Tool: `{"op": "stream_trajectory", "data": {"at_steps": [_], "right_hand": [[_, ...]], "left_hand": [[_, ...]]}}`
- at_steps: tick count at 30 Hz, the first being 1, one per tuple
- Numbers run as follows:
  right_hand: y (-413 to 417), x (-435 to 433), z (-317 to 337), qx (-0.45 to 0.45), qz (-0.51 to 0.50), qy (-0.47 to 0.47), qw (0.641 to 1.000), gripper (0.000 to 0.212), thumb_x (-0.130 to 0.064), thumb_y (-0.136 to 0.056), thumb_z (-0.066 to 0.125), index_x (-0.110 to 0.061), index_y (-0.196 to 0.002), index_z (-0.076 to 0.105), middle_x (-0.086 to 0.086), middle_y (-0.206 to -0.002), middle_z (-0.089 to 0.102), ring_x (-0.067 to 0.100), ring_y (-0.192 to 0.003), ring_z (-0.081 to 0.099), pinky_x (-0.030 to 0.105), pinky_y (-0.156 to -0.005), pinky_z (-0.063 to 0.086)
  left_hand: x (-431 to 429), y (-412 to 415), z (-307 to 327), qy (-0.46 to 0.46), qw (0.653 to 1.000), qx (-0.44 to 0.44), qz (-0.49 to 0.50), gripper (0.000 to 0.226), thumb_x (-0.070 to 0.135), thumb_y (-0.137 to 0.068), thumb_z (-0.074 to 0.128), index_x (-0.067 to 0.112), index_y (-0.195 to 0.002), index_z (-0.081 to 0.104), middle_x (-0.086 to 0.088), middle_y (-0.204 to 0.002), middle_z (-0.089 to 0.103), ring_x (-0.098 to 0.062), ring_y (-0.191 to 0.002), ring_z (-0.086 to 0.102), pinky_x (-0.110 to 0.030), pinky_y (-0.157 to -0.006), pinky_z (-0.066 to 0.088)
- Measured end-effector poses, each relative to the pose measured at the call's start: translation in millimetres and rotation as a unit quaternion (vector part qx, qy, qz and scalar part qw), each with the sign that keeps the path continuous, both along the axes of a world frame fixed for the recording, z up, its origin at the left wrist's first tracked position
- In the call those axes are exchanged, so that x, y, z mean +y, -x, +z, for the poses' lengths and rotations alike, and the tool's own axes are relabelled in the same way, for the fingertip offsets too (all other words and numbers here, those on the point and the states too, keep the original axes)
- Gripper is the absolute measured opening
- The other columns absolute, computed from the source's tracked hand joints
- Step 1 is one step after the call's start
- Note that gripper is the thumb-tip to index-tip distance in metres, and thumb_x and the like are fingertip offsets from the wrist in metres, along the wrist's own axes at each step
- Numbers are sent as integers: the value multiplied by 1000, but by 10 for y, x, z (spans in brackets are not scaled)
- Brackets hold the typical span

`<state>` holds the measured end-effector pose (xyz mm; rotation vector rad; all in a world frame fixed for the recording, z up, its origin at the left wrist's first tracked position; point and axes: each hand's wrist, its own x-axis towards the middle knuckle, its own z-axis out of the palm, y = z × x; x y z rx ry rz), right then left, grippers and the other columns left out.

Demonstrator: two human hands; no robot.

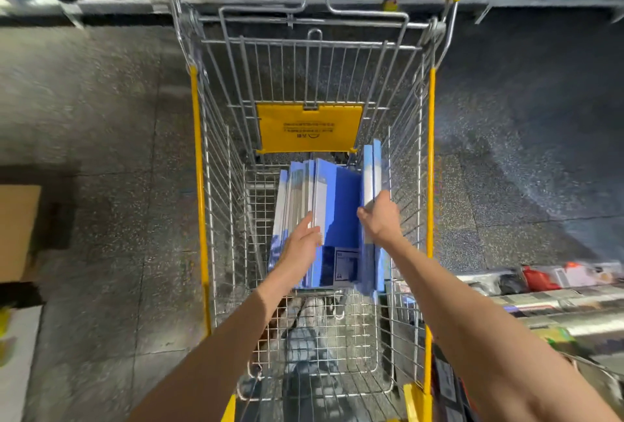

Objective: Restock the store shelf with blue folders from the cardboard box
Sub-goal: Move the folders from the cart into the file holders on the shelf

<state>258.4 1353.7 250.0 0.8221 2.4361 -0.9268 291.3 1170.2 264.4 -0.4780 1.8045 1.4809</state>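
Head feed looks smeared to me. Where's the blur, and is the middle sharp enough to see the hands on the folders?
Head view: motion blur streaks the floor and the edges; the cart and blue folders at centre are fairly sharp; the right hand visibly grips upright folders, the left hand rests open against the stack; the wide lens bows the cart's sides.

Inside a wire cart, folders stand on edge, a left hand resting on the left stack, a right hand gripping others by the right wall; a cardboard box sits on the floor at left.
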Motion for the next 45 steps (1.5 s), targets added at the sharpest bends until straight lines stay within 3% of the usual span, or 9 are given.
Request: {"op": "stream_trajectory", "data": {"at_steps": [5,14,16,21,24,29,35,42,45], "right_hand": [[-1,-115,487,47,8,4,999,39,-21,-102,53,7,-124,38,1,-80,48,39,-101,61,32,-70,37],[-329,-429,1540,135,44,-59,988,42,-35,-99,58,0,-120,45,19,-99,64,41,-98,62,37,-71,39],[-450,-522,1796,154,23,-59,986,39,-35,-99,59,-1,-116,49,9,-86,60,37,-92,62,34,-67,35],[-818,-773,2408,246,-73,10,967,22,-33,-98,59,-15,-111,58,5,-97,61,18,-82,57,26,-60,45],[-1127,-814,2712,290,-128,75,946,26,-36,-97,61,-16,-114,60,9,-110,65,13,-87,61,45,-73,54],[-1565,-818,3202,364,-192,142,900,19,-31,-102,56,-16,-113,61,-12,-90,70,6,-77,66,20,-66,50],[-2163,-738,3645,412,-255,87,870,26,-44,-101,52,-20,-100,61,-4,-90,70,8,-76,66,26,-67,53],[-3067,-678,4189,490,-319,29,811,33,-51,-98,56,-20,-89,58,-4,-79,61,11,-68,58,28,-63,48],[-3527,-685,4446,514,-300,38,803,36,-48,-97,59,-14,-108,62,-7,-83,67,12,-71,62,29,-61,50]], "left_hand": [[-212,180,285,40,994,53,-91,54,23,-107,38,29,-159,24,0,-157,40,-17,-111,59,-39,-94,53],[-539,615,685,44,979,111,-168,35,26,-104,46,22,-139,50,-6,-119,61,-24,-101,63,-40,-95,52],[-586,673,760,39,975,118,-185,43,38,-100,50,20,-140,48,-5,-108,62,-25,-98,63,-37,-90,50],[-660,651,1124,16,975,152,-164,88,71,-83,58,18,-151,39,0,-144,52,-27,-135,50,-44,-113,38],[-653,582,1361,-59,979,151,-121,85,70,-79,67,17,-144,50,5,-135,62,-18,-117,63,-33,-93,51],[-488,433,1747,-172,971,149,-76,58,64,-73,79,26,-113,60,4,-113,70,-19,-102,69,-44,-89,58],[-44,203,2190,-238,955,172,-41,63,78,-55,80,21,-71,62,3,-78,71,-22,-74,68,-39,-72,56],[343,-809,3077,-298,930,210,-38,55,32,-93,74,-20,-98,56,7,-62,64,4,-36,43,-10,-40,33],[370,-1218,3398,-308,920,237,-48,48,34,-93,73,15,-60,45,18,-36,36,0,-33,33,-16,-39,28]]}}
